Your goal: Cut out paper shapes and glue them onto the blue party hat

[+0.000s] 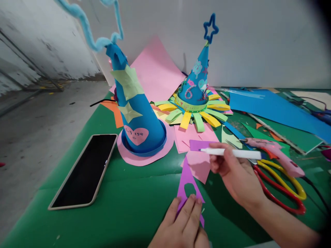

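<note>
My left hand (182, 225) lies with its fingers stretched out over a purple triangular paper scrap (185, 175), which has a cut-out hole showing the green table. Pinched between the fingers of my right hand (238, 175) is a white marker (245, 154), held almost level with its dark tip pointing left. The tip is over a small purple paper rectangle (195, 145); whether it touches I cannot tell. Pink paper pieces (199, 163) lie beneath and around the purple ones.
A tall blue cone hat (144, 115) and a phone (85, 172) are to the left. Behind stands a smaller decorated cone hat (194, 86). To the right lie red-and-yellow-handled scissors (301, 208), a pink glue gun (279, 151) and blue sheet (274, 106) on the green table (124, 206).
</note>
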The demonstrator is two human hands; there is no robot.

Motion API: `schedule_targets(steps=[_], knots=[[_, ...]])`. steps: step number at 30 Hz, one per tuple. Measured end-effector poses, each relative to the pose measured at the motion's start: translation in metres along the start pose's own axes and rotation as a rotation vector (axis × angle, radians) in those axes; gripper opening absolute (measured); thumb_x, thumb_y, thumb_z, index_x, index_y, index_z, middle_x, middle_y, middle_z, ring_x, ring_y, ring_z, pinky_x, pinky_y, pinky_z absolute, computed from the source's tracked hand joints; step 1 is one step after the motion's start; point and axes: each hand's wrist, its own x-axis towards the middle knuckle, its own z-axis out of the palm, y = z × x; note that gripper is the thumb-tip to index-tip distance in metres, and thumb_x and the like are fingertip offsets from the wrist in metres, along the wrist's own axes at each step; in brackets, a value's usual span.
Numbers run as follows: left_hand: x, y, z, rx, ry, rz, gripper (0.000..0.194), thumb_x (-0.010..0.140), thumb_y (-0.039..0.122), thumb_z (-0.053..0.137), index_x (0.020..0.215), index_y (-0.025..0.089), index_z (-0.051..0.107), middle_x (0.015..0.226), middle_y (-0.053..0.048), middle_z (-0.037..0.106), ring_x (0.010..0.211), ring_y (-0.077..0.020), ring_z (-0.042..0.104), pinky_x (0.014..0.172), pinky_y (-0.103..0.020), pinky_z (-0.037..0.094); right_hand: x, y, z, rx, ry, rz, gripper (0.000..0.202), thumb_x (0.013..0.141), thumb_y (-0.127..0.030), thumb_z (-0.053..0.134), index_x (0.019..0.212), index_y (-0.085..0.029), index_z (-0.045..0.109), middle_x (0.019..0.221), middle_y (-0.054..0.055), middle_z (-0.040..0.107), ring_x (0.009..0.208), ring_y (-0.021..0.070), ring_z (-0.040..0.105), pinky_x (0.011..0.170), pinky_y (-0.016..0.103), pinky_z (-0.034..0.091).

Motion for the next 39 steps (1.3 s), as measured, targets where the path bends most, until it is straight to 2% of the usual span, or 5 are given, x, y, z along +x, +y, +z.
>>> schedule_targets(steps=[9, 11, 13, 17, 39], knots=[[-0.007, 0.006, -0.013, 0.036, -0.001, -0.008, 0.026, 0.084, 0.009, 0.036, 0.070, 0.020, 0.056, 0.106, 0.002, 0.063, 0.106, -0.0133, 0.052, 0.094, -0.029, 0.035, -0.023, 0.009, 0.013, -0.155, -0.059, 0.036, 0.010, 0.079, -0.031, 0.055, 0.083, -0.022, 0.056, 0.065, -0.003, 0.048, 0.054, 0.0093, 0.043, 0.051, 0.021, 0.041], [-0.001, 0.001, -0.018, 0.029, 0.141, 0.001, 0.029, 0.084, 0.009, 0.033, 0.066, 0.019, 0.053, 0.095, -0.001, 0.067, 0.098, -0.0155, 0.057, 0.090, -0.031, 0.039, -0.023, 0.009, 0.013, -0.231, -0.085, 0.036, 0.011, 0.080, -0.032, 0.053, 0.084, -0.021, 0.053, 0.062, -0.004, 0.046, 0.053, 0.0098, 0.042, 0.050, 0.021, 0.039], [0.003, -0.004, -0.018, -0.016, -0.008, -0.046, 0.025, 0.082, 0.011, 0.034, 0.067, 0.019, 0.053, 0.098, -0.004, 0.066, 0.100, -0.0175, 0.056, 0.087, -0.033, 0.042, -0.024, 0.009, 0.014, -0.314, -0.123, 0.026, 0.012, 0.080, -0.032, 0.052, 0.082, -0.021, 0.052, 0.063, -0.004, 0.046, 0.053, 0.0096, 0.042, 0.048, 0.021, 0.037], [0.000, -0.007, -0.010, -0.019, 0.087, -0.143, 0.024, 0.080, 0.013, 0.034, 0.065, 0.018, 0.053, 0.096, -0.006, 0.067, 0.098, -0.0179, 0.057, 0.087, -0.032, 0.040, -0.029, 0.012, 0.014, -0.403, -0.222, 0.010, 0.012, 0.083, -0.031, 0.048, 0.090, -0.021, 0.052, 0.066, -0.003, 0.050, 0.057, 0.0107, 0.046, 0.050, 0.021, 0.039], [-0.010, -0.006, -0.009, 0.025, 0.008, -0.049, 0.008, 0.077, 0.017, 0.047, 0.074, 0.017, 0.054, 0.093, -0.010, 0.067, 0.095, -0.0243, 0.056, 0.086, -0.043, 0.029, -0.028, 0.019, 0.015, -0.649, -0.232, -0.232, 0.006, 0.083, -0.019, 0.048, 0.088, -0.022, 0.050, 0.064, -0.005, 0.048, 0.052, 0.0083, 0.044, 0.049, 0.019, 0.037]])
